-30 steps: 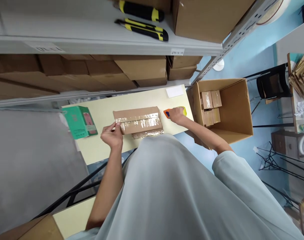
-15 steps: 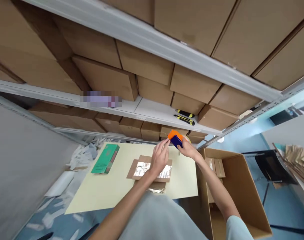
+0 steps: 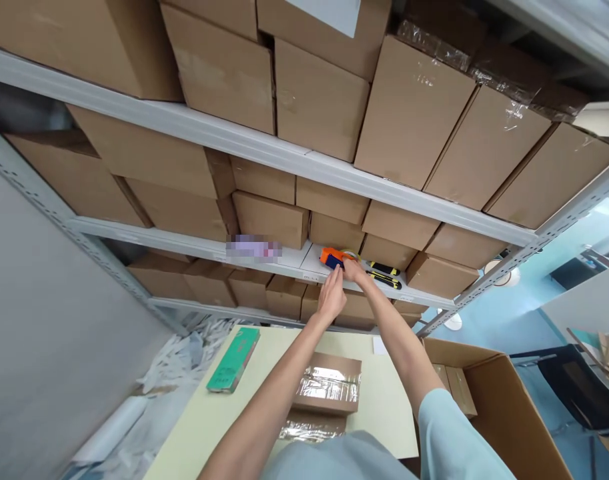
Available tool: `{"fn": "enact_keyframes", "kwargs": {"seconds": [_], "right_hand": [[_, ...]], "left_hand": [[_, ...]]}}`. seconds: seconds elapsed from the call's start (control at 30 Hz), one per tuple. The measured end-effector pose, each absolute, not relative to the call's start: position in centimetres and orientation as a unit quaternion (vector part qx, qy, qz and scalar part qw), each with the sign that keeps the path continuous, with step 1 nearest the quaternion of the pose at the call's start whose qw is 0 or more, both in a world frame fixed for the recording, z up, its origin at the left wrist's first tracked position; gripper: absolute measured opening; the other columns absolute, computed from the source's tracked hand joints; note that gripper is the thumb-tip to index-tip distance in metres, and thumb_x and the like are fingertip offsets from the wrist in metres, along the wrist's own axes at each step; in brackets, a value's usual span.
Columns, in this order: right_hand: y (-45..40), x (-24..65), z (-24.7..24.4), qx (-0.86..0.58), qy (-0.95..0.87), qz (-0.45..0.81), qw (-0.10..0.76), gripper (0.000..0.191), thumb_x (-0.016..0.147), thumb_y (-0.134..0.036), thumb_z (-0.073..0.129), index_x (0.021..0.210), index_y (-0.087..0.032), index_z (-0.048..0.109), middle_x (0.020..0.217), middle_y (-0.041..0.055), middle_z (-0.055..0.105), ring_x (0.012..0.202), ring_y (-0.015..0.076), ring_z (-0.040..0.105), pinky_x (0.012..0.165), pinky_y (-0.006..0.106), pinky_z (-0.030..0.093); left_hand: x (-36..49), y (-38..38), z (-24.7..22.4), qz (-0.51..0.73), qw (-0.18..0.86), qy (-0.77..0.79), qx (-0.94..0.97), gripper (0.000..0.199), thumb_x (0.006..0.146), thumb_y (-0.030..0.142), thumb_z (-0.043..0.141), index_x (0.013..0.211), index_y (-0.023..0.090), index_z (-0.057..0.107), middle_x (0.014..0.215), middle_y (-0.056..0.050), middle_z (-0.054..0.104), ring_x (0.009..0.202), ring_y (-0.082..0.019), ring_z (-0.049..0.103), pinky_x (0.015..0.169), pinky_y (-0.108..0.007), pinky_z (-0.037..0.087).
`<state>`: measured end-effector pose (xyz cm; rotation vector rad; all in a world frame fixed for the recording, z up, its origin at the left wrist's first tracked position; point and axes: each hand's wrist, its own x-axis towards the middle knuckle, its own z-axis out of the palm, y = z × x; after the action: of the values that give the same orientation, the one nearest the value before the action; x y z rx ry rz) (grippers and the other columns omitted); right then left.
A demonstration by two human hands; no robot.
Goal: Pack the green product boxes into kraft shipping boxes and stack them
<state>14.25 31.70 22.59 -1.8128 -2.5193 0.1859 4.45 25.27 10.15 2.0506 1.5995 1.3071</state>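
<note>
An orange and dark blue tape dispenser (image 3: 333, 259) is at the shelf board (image 3: 304, 261), left of two black and yellow cutters (image 3: 384, 275). My right hand (image 3: 354, 270) grips its right end, where part of a tape roll shows. Just below the dispenser is my left hand (image 3: 333, 293), its fingers pressed together and their tips at the blue part; whether they pinch anything is too small to tell. Beneath my arms, a brown box (image 3: 331, 383) with shiny clear tape rests on the pale yellow table (image 3: 379, 393), and another taped piece lies nearer my body.
A green box (image 3: 234, 360) lies on the table's left part. Cardboard boxes (image 3: 409, 120) fill the shelves ahead. At the lower right stands a large open carton (image 3: 514, 407) with smaller boxes inside. White scraps (image 3: 171, 360) are heaped at the left, and a dark chair (image 3: 569, 387) stands at the right.
Both hands and the dispenser have moved from above the table up to the shelf. The view has tilted upward. The box's flaps, spread earlier, now look folded flat.
</note>
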Motion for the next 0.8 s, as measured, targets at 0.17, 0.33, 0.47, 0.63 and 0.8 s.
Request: {"fn": "enact_keyframes", "kwargs": {"seconds": [0.17, 0.33, 0.47, 0.63, 0.8], "right_hand": [[32.6, 13.6, 21.2, -0.610, -0.791, 0.038, 0.015, 0.040, 0.105, -0.020, 0.059, 0.141, -0.007, 0.068, 0.141, 0.0253, 0.076, 0.136, 0.0359, 0.072, 0.123, 0.046, 0.049], [30.7, 15.9, 18.3, -0.598, -0.794, -0.011, 0.107, 0.061, 0.110, -0.033, 0.053, 0.164, -0.004, 0.048, 0.167, 0.0298, 0.053, 0.160, 0.0385, 0.046, 0.138, 0.059, 0.030], [22.6, 21.3, 10.2, -0.579, -0.770, -0.018, 0.267, 0.063, 0.117, -0.045, 0.038, 0.172, -0.014, 0.039, 0.173, 0.0231, 0.048, 0.165, 0.0346, 0.040, 0.141, 0.063, 0.023], [6.2, 24.8, -0.6, -0.686, -0.650, 0.183, 0.271, 0.071, 0.117, -0.058, 0.027, 0.177, -0.019, 0.031, 0.177, 0.0206, 0.046, 0.168, 0.0364, 0.039, 0.139, 0.066, 0.031], [0.8, 22.6, -5.6, -0.749, -0.525, 0.331, 0.232, 0.092, 0.114, -0.070, 0.031, 0.181, -0.011, 0.011, 0.188, 0.0222, 0.026, 0.177, 0.0367, 0.021, 0.142, 0.063, 0.027]], "left_hand": [[5.5, 20.9, 6.7, 0.424, 0.170, 0.549, 0.700, 0.079, 0.094, 0.009, 0.045, 0.173, 0.013, 0.047, 0.180, -0.018, 0.046, 0.166, -0.037, 0.045, 0.133, -0.060, 0.046], [4.0, 15.4, 2.3, 0.415, 0.228, 0.545, 0.692, 0.069, 0.102, 0.018, 0.045, 0.170, 0.011, 0.049, 0.178, -0.020, 0.048, 0.168, -0.037, 0.044, 0.138, -0.061, 0.038], [-1.7, 9.4, -3.7, 0.396, 0.265, 0.622, 0.621, 0.070, 0.105, 0.035, 0.053, 0.169, 0.007, 0.048, 0.174, -0.026, 0.050, 0.167, -0.038, 0.043, 0.141, -0.058, 0.033], [-5.3, 3.6, -8.9, 0.301, 0.337, 0.702, 0.550, 0.077, 0.106, 0.046, 0.055, 0.168, 0.002, 0.044, 0.172, -0.029, 0.050, 0.167, -0.040, 0.043, 0.142, -0.056, 0.030], [-0.1, 3.4, -8.7, 0.253, 0.381, 0.696, 0.553, 0.105, 0.100, 0.066, 0.068, 0.173, -0.001, 0.032, 0.174, -0.034, 0.044, 0.168, -0.043, 0.040, 0.140, -0.056, 0.033]]}}
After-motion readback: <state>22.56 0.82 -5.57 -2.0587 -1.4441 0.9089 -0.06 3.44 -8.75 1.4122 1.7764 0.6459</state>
